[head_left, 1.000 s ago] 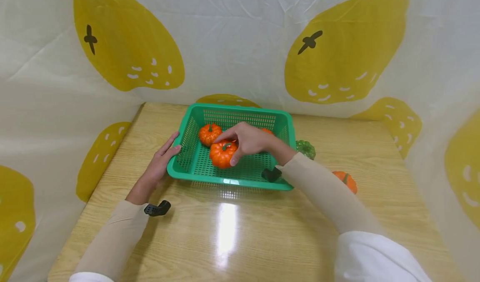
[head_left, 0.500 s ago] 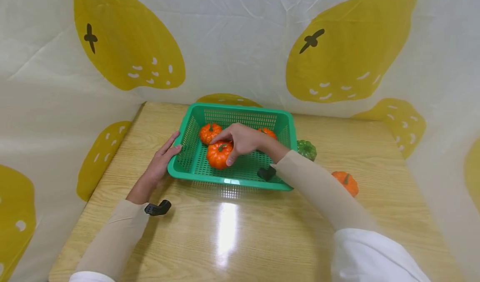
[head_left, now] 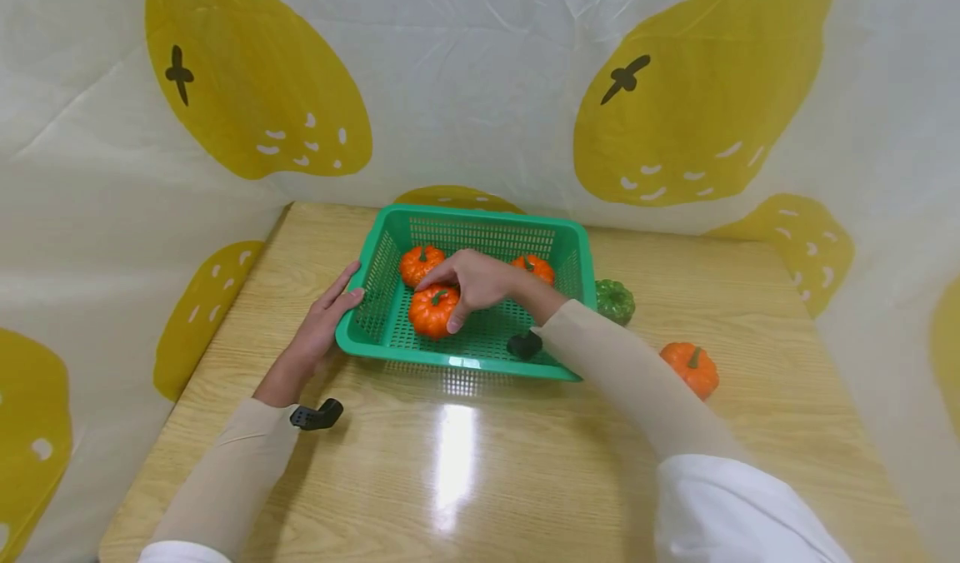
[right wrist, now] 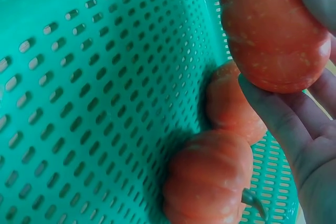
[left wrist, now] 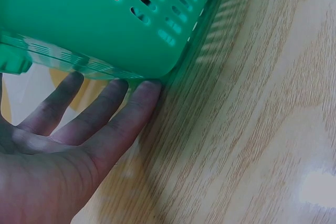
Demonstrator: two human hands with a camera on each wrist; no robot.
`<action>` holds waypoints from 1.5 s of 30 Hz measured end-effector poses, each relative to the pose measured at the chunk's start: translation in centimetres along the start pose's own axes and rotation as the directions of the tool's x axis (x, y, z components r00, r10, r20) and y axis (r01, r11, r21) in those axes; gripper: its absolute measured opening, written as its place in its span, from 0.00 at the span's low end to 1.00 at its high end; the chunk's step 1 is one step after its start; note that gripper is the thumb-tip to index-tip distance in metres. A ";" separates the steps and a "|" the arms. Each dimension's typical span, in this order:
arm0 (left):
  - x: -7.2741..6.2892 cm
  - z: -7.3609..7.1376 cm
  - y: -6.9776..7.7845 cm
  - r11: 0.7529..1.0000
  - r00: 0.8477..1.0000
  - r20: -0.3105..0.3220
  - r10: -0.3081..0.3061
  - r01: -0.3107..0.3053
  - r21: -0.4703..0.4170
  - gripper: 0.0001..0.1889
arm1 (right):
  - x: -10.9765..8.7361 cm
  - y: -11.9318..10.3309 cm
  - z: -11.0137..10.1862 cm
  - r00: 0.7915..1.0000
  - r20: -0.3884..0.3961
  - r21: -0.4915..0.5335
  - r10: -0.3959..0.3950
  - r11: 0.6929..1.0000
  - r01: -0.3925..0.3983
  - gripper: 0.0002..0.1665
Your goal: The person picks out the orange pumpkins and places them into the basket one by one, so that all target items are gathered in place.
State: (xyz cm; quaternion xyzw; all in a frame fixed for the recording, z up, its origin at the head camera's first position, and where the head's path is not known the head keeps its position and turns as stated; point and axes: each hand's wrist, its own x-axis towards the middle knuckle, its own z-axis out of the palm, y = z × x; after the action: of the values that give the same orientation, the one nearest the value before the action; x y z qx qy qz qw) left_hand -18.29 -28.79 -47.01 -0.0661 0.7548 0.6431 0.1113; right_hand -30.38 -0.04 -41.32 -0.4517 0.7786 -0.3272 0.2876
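Note:
My right hand (head_left: 480,281) reaches into a green plastic basket (head_left: 525,371) and holds a small orange pumpkin (head_left: 431,313) between thumb and fingers. In the right wrist view this held pumpkin (right wrist: 273,35) appears above two others in the basket. One pumpkin (head_left: 422,265) sits at the back left, right behind the held one; another (head_left: 534,269) lies toward the back right. My left hand (head_left: 318,330) rests against the basket's left side. Its fairly straight fingertips (left wrist: 149,87) touch the outer wall in the left wrist view.
On the wooden table (head_left: 375,480), a green pumpkin (head_left: 614,302) stands just right of the basket. Farther right and nearer lies an orange pumpkin (head_left: 690,369), partly behind the right sleeve. A white cloth (head_left: 465,88) printed with lemons hangs behind.
My right hand has shifted a little left with the pumpkin, nearer the basket's left side. The back-right pumpkin shows more fully. The left hand has stayed in place.

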 end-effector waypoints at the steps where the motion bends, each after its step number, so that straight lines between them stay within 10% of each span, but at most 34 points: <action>1: 0.0 0.0 0.0 1.000 1.000 -0.003 -0.002 0.002 0.006 0.33 | 0.1 0.1 0.1 1.000 0.003 -0.007 0.001 1.000 -0.001 0.46; 45: 0.2 0.3 -0.1 1.000 1.000 -0.019 -0.019 0.019 0.006 0.33 | 2.3 1.0 1.1 0.990 0.133 -0.014 0.035 0.999 -0.034 0.48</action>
State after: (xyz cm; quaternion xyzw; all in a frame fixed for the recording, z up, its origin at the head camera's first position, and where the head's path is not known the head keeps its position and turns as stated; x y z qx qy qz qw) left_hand -18.42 -28.54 -47.15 -0.0789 0.7571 0.6391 0.1104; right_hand -31.07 -1.96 -43.08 -0.4607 0.7672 -0.2867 0.3420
